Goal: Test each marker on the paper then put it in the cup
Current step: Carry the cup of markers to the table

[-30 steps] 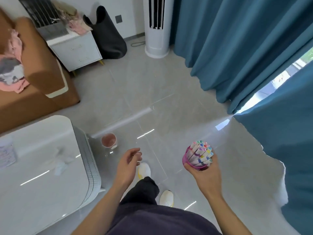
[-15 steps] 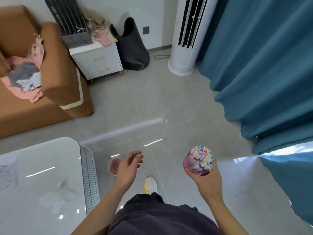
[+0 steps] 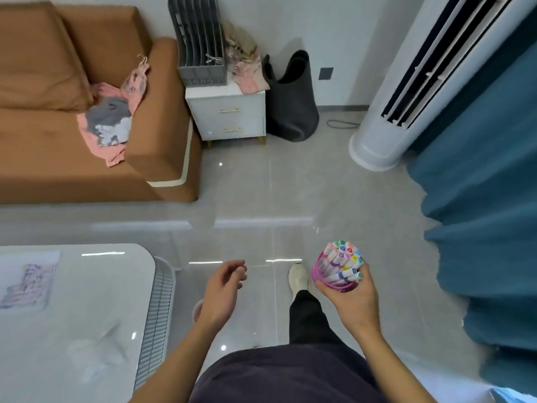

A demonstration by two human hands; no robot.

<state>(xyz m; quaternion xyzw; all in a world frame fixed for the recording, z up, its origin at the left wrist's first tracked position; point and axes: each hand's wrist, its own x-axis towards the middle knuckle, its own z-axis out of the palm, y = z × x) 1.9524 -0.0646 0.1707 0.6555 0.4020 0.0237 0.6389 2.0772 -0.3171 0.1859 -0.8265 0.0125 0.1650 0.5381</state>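
Note:
My right hand [image 3: 353, 301] grips a pink cup [image 3: 319, 274] from below, at waist height over the floor. The cup is packed with several white markers [image 3: 343, 257] with coloured caps. My left hand [image 3: 223, 289] hangs beside it, empty, fingers loosely curled and apart. A sheet of paper [image 3: 26, 283] with coloured scribbles lies on the white table [image 3: 87, 315] at the lower left. A small pink cup [image 3: 197, 311] stands on the floor, mostly hidden behind my left hand.
A brown sofa [image 3: 72, 141] with clothes on it fills the upper left. A white nightstand [image 3: 229, 114] carries a grey file rack. A dark bag [image 3: 290, 103], a white tower unit [image 3: 406, 97] and teal curtains [image 3: 479, 199] line the back and right.
The view has swung left, so the sofa, nightstand and table now fill more of the frame. My right hand still holds the marker cup; the floor cup has slipped behind my left hand.

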